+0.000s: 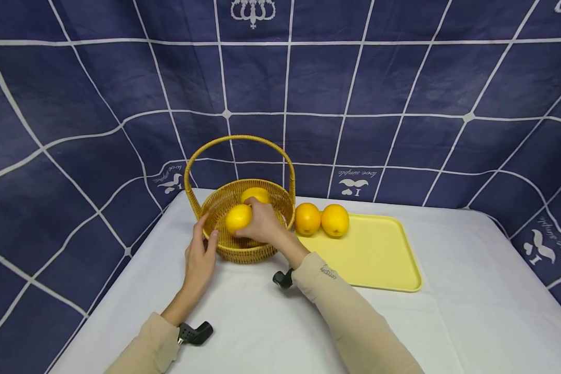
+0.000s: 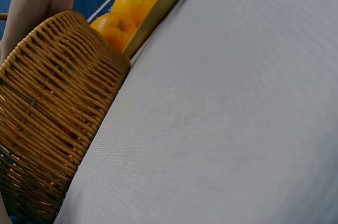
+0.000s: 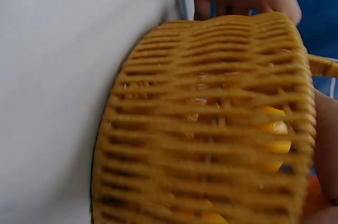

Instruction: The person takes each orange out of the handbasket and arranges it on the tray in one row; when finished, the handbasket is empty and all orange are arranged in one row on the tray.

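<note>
Right hand point(image 1: 261, 224) reaches into the wicker basket point(image 1: 224, 248), fingers curled around 1 yellow fruit point(image 1: 238, 217) at rim height; a 2nd fruit point(image 1: 255, 194) lies inside. Left hand point(image 1: 199, 257), fingers extended, touches the basket's outer wall. 2 oranges point(image 1: 321, 219) rest on the yellow tray point(image 1: 374, 259) just beside the basket.

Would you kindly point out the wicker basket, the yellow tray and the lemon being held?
wicker basket point(image 1: 243, 253): head view, front wall.
yellow tray point(image 1: 378, 254): head view, bare floor.
lemon point(image 1: 238, 217): head view, its exposed face.
</note>
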A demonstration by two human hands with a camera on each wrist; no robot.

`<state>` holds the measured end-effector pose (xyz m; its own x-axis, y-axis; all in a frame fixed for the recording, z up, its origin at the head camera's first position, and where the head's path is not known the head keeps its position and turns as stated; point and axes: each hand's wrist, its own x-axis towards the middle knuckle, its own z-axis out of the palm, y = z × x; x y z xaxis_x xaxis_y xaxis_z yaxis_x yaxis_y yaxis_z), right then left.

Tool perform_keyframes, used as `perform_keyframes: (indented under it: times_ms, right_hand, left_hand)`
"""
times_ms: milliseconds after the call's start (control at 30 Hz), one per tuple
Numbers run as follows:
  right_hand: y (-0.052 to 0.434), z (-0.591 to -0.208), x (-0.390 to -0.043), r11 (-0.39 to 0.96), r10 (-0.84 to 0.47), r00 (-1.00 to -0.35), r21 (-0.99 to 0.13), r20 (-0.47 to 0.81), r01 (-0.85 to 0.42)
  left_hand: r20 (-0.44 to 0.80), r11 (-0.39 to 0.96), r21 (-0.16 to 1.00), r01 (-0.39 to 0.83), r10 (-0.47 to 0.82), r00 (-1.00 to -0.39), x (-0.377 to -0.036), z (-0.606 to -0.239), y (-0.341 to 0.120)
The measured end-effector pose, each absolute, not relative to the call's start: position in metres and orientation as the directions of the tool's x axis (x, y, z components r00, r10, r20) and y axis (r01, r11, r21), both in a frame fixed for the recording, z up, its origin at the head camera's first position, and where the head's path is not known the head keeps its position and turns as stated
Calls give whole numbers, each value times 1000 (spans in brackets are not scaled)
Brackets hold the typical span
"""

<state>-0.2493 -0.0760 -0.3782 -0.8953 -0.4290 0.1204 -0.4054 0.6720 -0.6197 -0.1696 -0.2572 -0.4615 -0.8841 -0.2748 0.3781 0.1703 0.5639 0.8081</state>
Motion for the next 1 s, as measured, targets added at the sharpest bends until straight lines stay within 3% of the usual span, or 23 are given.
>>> perform_keyframes:
  times_ms: [633,1000]
  right_hand:
    - [40,-350,-228,535,-366,-881,-706,301,-464]
    - [129,-344,-220,608,-239,-930,-703,280,-368]
  left_hand:
    - [394,557,808,192,-270,-878,-171,-460,-260]
    - [395,577,798,175,-281,-875,-172,-462,-262]
